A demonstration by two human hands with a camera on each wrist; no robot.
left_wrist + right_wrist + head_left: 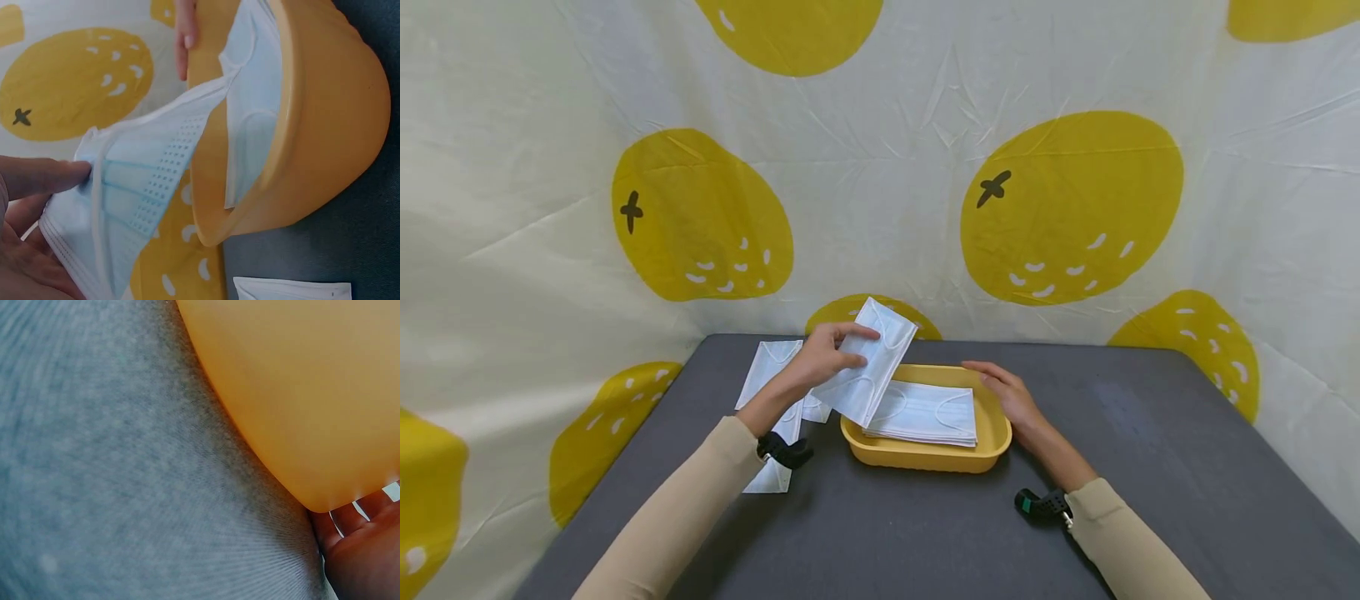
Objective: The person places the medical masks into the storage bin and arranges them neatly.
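Note:
My left hand (827,354) pinches a light blue face mask (883,346) between thumb and fingers. The mask hangs tilted over the left end of a yellow plastic basket (917,456). In the left wrist view, its far corner overlaps the stacked masks (250,137) inside the basket, and its ear loop shows near my thumb. That flat stack (932,410) lies lengthwise in the basket. My right hand (1011,396) rests against the basket's right end, fingers extended along the back right rim. In the right wrist view, those fingers (350,522) are partly hidden behind the basket wall.
Several loose masks (767,479) lie overlapping on the dark grey table (910,533) left of the basket, partly behind my left forearm. A pale curtain (880,208) printed with yellow fruit hangs along the back and sides of the table.

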